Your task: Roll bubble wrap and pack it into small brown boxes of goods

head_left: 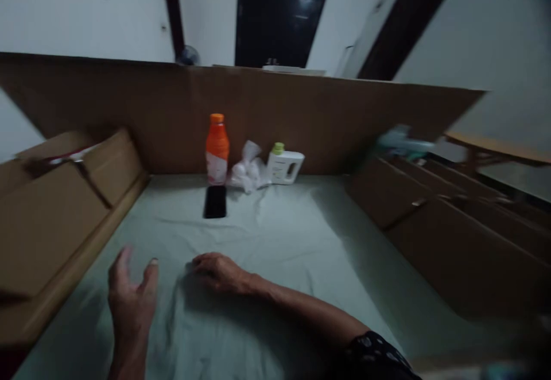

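My left hand [131, 294] is raised above the left front of the pale green cloth [284, 242]. Its thumb and fingers are apart, and nothing shows between them. Low over the middle of the cloth, my right hand [219, 271] reaches in from the right with its fingers bent together and pointing left. The undersides of those fingers are hidden and slightly blurred, so anything in them cannot be made out. Beyond the hands lies a black phone [215, 202], flat on the cloth. An orange-capped bottle [217, 147] stands upright just behind it.
A crumpled white plastic bag [249, 170] and a white jug with a green cap [284, 165] stand by the cardboard back panel [163, 116]. Cardboard boxes line the left [51, 213] and right [456, 248] sides; the right ones hold items.
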`<state>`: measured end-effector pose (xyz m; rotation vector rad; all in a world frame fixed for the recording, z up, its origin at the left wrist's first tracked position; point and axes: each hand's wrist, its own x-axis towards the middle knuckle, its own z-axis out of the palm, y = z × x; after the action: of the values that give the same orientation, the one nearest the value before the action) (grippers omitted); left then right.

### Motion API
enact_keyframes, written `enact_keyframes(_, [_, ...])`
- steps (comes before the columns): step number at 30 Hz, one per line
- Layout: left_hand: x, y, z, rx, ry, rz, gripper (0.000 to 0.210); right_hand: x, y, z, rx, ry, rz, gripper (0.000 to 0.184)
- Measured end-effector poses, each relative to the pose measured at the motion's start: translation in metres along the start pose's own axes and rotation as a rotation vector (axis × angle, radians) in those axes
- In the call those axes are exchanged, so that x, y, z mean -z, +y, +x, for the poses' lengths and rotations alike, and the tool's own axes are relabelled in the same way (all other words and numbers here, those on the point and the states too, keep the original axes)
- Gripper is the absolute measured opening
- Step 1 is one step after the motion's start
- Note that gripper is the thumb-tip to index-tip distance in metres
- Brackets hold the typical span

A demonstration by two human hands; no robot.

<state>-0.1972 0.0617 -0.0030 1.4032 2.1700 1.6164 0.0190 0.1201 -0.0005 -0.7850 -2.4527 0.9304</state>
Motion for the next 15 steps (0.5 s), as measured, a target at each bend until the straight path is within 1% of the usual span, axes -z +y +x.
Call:
enact_keyframes(2, [-0.037,0.022,-0.022,-0.120,-0.238,0.007,0.059,0.017,0.001,-0.036,0.030,-0.009,-0.045,0.024])
enact_keyframes(4, [-0.071,0.038,-0.046,-0.285,-0.424,0.026,0.053,0.045,0.005,-0.072,0.008,0.035,-0.164,0.022])
enact_keyframes(5, [-0.086,0.042,-0.059,-0.370,-0.495,0.042,0.050,0.063,0.008,-0.092,-0.042,0.094,-0.240,0.021])
enact_keyframes(7, [-0.107,0.044,-0.085,-0.516,-0.581,0.093,0.045,0.110,0.015,-0.134,-0.203,0.267,-0.388,0.019])
enact_keyframes(8, [-0.114,0.043,-0.097,-0.579,-0.603,0.125,0.043,0.137,0.017,-0.158,-0.284,0.357,-0.436,0.019])
enact_keyframes(10, [-0.119,0.039,-0.115,-0.685,-0.594,0.185,0.041,0.192,0.018,-0.208,-0.431,0.515,-0.529,0.020])
enact_keyframes(12, [-0.118,0.036,-0.125,-0.751,-0.561,0.219,0.040,0.239,0.012,-0.259,-0.544,0.647,-0.617,0.030])
enact_keyframes(13, [-0.116,0.036,-0.128,-0.763,-0.550,0.226,0.040,0.257,0.007,-0.283,-0.600,0.718,-0.686,0.036])
enact_keyframes(14, [-0.114,0.038,-0.129,-0.765,-0.546,0.229,0.039,0.272,0.002,-0.305,-0.704,0.791,-0.870,0.037])
enact_keyframes(15, [-0.112,0.040,-0.129,-0.757,-0.548,0.233,0.039,0.283,-0.003,-0.325,-0.815,0.815,-1.031,0.039])
